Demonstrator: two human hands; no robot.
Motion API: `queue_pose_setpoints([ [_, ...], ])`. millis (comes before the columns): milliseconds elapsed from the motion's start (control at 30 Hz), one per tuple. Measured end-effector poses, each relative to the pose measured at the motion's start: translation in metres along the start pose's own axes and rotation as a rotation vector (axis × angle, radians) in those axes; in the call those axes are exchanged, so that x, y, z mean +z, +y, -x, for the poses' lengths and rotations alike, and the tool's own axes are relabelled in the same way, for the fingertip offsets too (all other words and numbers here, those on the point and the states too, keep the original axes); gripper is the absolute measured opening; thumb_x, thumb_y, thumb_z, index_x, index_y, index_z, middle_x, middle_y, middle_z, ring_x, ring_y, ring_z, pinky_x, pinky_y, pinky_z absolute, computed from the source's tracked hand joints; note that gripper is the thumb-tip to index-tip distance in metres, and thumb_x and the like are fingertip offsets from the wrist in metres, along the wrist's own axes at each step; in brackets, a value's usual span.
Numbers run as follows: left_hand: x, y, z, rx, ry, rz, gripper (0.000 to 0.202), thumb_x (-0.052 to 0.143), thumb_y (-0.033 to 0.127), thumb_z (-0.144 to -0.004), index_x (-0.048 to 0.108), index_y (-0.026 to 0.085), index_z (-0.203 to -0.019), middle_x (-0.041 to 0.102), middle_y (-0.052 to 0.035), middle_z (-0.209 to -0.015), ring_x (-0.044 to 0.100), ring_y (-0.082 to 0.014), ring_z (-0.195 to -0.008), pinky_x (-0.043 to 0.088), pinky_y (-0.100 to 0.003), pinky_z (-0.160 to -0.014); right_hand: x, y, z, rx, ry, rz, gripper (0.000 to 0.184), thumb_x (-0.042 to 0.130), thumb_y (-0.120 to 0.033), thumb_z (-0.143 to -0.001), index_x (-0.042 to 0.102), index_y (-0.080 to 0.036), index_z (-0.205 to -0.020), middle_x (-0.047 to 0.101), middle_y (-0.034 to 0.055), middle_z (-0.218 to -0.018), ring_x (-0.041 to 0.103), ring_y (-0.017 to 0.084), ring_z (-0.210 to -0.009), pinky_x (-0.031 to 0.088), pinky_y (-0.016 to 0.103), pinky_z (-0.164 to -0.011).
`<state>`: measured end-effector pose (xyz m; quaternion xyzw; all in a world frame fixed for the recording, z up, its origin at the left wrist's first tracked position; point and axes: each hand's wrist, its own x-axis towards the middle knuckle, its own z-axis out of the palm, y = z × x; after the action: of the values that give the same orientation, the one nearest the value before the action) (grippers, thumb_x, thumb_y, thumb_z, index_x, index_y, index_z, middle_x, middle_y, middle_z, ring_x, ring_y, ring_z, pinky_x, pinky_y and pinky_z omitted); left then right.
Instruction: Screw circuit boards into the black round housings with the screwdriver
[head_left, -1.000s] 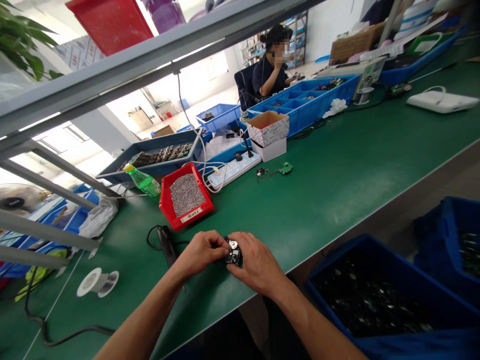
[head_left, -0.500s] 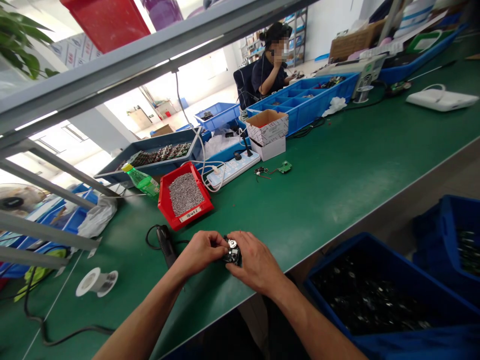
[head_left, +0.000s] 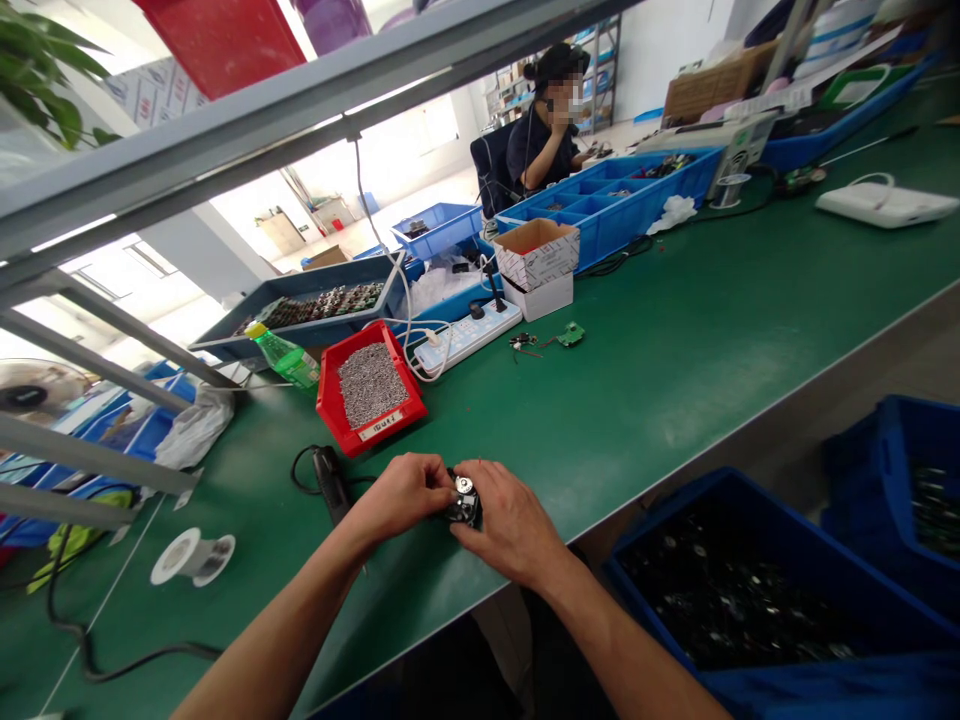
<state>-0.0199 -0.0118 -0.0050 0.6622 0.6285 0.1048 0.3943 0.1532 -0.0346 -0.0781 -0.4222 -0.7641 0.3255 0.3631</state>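
Near the front edge of the green workbench, a small dark electronic assembly (head_left: 466, 503) with a round silver disc on top sits between my hands. My right hand (head_left: 504, 512) wraps round its right side, fingers behind and thumb in front. At the assembly's left side my left hand (head_left: 413, 493) is closed in a pinch; what lies between its fingertips is too small to make out. A black handheld tool (head_left: 330, 482), perhaps an electric screwdriver, lies just left of my left hand. Beyond my hands stands a red bin (head_left: 411, 408) of small silver screws or similar metal parts.
A power strip (head_left: 469, 338), a cardboard box (head_left: 536, 255) and loose circuit boards (head_left: 571, 335) lie farther back. A green bottle (head_left: 292, 362) leans by the red bin. Wire spools (head_left: 180, 557) stand left. Blue crates (head_left: 750, 490) of parts sit below right. A co-worker (head_left: 551, 130) sits opposite.
My left hand has shifted very slightly at the assembly's left side. My right hand keeps its hold, and the view has tilted a little.
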Motion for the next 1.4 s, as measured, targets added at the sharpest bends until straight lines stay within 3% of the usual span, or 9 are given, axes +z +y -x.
queue_pose_setpoints([
  [167, -0.007, 0.004, 0.007, 0.078, -0.037, 0.008, 0.010, 0.062, 0.025, -0.076, 0.067, 0.017, -0.079, 0.066, -0.0009, -0.071, 0.059, -0.0151, -0.064, 0.044, -0.024, -0.058, 0.002, 0.001, 0.001, -0.007, 0.006, -0.004, 0.046, 0.071, -0.017, -0.072, 0.053, -0.023, -0.114, 0.061, 0.0050, -0.110, 0.055, 0.025, -0.102, 0.046, 0.039, -0.090],
  [433, -0.010, -0.005, 0.028, 0.295, 0.134, -0.235, 0.024, 0.056, 0.032, -0.088, 0.075, 0.024, -0.100, 0.067, -0.0049, -0.089, 0.063, -0.0181, -0.081, 0.048, -0.030, -0.078, 0.001, 0.001, 0.001, -0.020, 0.013, -0.012, 0.049, 0.071, -0.016, -0.072, 0.053, -0.024, -0.117, 0.061, 0.0053, -0.113, 0.055, 0.025, -0.105, 0.046, 0.041, -0.095],
  [600, -0.048, -0.047, 0.048, -0.200, 0.597, -0.418, 0.044, 0.054, 0.059, -0.084, 0.068, 0.023, -0.106, 0.070, -0.0074, -0.091, 0.066, -0.0292, -0.084, 0.048, -0.041, -0.078, 0.001, 0.001, 0.001, -0.017, 0.027, -0.005, 0.050, 0.069, -0.015, -0.073, 0.052, -0.023, -0.119, 0.061, 0.0061, -0.116, 0.055, 0.025, -0.107, 0.047, 0.042, -0.096],
  [700, -0.060, -0.079, 0.053, -0.531, 0.665, -0.461, 0.069, 0.055, 0.073, -0.073, 0.061, 0.020, -0.117, 0.069, -0.0115, -0.082, 0.066, -0.0421, -0.087, 0.047, -0.051, -0.077, 0.003, 0.001, 0.001, -0.010, 0.039, 0.003, 0.050, 0.069, -0.015, -0.073, 0.052, -0.023, -0.119, 0.061, 0.0066, -0.116, 0.054, 0.026, -0.107, 0.047, 0.043, -0.097],
  [833, -0.051, -0.110, 0.050, -0.561, 0.692, -0.272, 0.081, 0.062, 0.068, -0.069, 0.055, 0.011, -0.127, 0.067, -0.0110, -0.076, 0.067, -0.0388, -0.081, 0.049, -0.046, -0.072, 0.003, 0.001, 0.001, -0.007, 0.042, 0.011, 0.050, 0.070, -0.016, -0.073, 0.052, -0.022, -0.119, 0.061, 0.0066, -0.116, 0.054, 0.026, -0.109, 0.047, 0.044, -0.098],
  [967, -0.039, -0.120, 0.047, -0.424, 0.924, 0.327, 0.060, 0.070, 0.048, -0.061, 0.062, 0.013, -0.109, 0.063, -0.0038, -0.071, 0.060, -0.0228, -0.061, 0.047, -0.033, -0.058, 0.003, 0.001, 0.000, -0.005, 0.064, 0.017, 0.050, 0.069, -0.016, -0.073, 0.052, -0.022, -0.120, 0.060, 0.0077, -0.119, 0.053, 0.027, -0.111, 0.047, 0.045, -0.100],
  [1100, -0.038, -0.102, 0.047, -0.120, 0.925, 0.834, 0.042, 0.068, 0.043, -0.064, 0.060, 0.015, -0.095, 0.055, 0.0014, -0.065, 0.050, -0.0134, -0.055, 0.043, -0.025, -0.052, 0.005, 0.003, 0.000, -0.011, 0.066, 0.024, 0.055, 0.069, -0.016, -0.075, 0.050, -0.021, -0.126, 0.059, 0.0086, -0.123, 0.052, 0.028, -0.114, 0.046, 0.046, -0.103],
  [1267, -0.037, -0.038, 0.035, 0.440, 0.898, 0.990, 0.023, 0.065, 0.035, -0.075, 0.056, 0.018, -0.085, 0.052, 0.0019, -0.066, 0.051, -0.0116, -0.060, 0.049, -0.025, -0.060, 0.006, 0.005, 0.000, -0.014, 0.118, 0.013, 0.061, 0.069, -0.012, -0.074, 0.048, -0.022, -0.130, 0.057, 0.0084, -0.126, 0.049, 0.027, -0.118, 0.044, 0.047, -0.105],
  [1400, -0.029, 0.007, 0.016, 0.690, 0.789, 0.911, 0.024, 0.068, 0.033, -0.077, 0.058, 0.019, -0.094, 0.057, 0.0005, -0.073, 0.059, -0.0145, -0.063, 0.056, -0.032, -0.065, 0.005, 0.006, -0.001, 0.008, 0.133, 0.007, 0.060, 0.071, -0.013, -0.073, 0.050, -0.023, -0.128, 0.058, 0.0084, -0.123, 0.050, 0.028, -0.115, 0.045, 0.048, -0.103],
])
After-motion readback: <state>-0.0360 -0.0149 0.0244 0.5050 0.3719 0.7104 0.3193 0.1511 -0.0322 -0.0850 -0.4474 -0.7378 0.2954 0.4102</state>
